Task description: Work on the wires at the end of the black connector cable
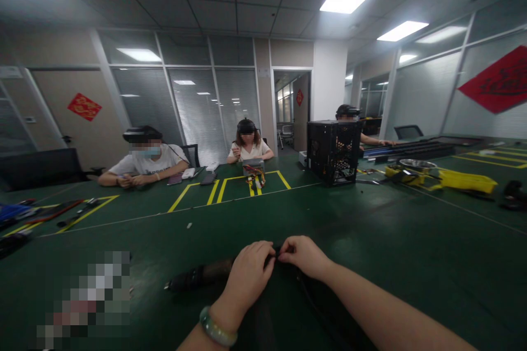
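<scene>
A dark, cylindrical electric screwdriver (201, 277) lies on the green table, its small metal tip to the left. My left hand (251, 274), with a jade-like bangle on its wrist, is closed over the tool's rear end. Fingertips of my right hand (305, 256) pinch a small dark piece at that end, close against my left fingers. A black cord (307, 290) runs from beneath the right hand toward the near edge. The exact joint between tool and cord is hidden by my fingers.
A black computer case (332, 152) stands across the green table (395, 252). Yellow-and-black gear (461, 180) lies right, cables and tools (78, 214) left. A small white bit (189, 225) sits ahead. Several people sit opposite; a blurred patch covers the lower left.
</scene>
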The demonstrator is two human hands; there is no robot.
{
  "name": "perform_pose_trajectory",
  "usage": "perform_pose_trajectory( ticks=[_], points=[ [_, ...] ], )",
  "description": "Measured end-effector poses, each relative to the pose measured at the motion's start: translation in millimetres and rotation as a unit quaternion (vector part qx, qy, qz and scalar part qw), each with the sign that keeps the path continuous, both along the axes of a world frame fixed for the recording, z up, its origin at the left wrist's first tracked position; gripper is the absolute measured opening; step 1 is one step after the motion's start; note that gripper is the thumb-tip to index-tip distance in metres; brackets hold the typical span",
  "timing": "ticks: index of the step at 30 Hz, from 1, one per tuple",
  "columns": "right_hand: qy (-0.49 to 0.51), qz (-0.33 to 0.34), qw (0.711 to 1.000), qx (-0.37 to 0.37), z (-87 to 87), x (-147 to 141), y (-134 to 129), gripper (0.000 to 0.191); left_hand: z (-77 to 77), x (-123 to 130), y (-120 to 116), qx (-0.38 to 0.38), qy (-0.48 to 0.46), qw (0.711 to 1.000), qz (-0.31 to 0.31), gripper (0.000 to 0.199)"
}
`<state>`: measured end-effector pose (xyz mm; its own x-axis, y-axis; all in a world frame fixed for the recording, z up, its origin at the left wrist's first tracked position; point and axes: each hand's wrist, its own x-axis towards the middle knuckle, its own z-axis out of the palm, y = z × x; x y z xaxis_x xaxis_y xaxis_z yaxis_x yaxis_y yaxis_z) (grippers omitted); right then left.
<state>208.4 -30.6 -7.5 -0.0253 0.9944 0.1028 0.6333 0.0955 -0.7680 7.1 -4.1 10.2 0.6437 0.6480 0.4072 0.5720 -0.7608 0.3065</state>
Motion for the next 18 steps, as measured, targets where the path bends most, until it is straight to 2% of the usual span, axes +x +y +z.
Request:
perform_pose_trajectory(
  ticks=[4, 8, 13, 18],
  points=[
    [0.035, 0.009, 0.999, -0.009, -1.6, -1, 1, 0.009, 3.1, 0, -1, -0.002, -0.003, 1.000, -0.013, 0.016],
    [0.062, 0.010, 0.998, -0.004, -4.9, -5, 1, 0.023, 5.5, 2, -1, -0.005, 0.015, 1.000, -0.016, 0.016],
    [-0.003, -0.012, 1.000, 0.020, -0.2, -7, -2, 0.026, 7.0, 6, -3, 0.002, 0.042, 0.999, 0.001, 0.014],
    [-0.051, 0.012, 0.999, -0.004, 6.6, -4, -4, 0.023, 8.0, 7, -5, -0.006, 0.040, 0.999, 0.011, 0.015]
  ],
)
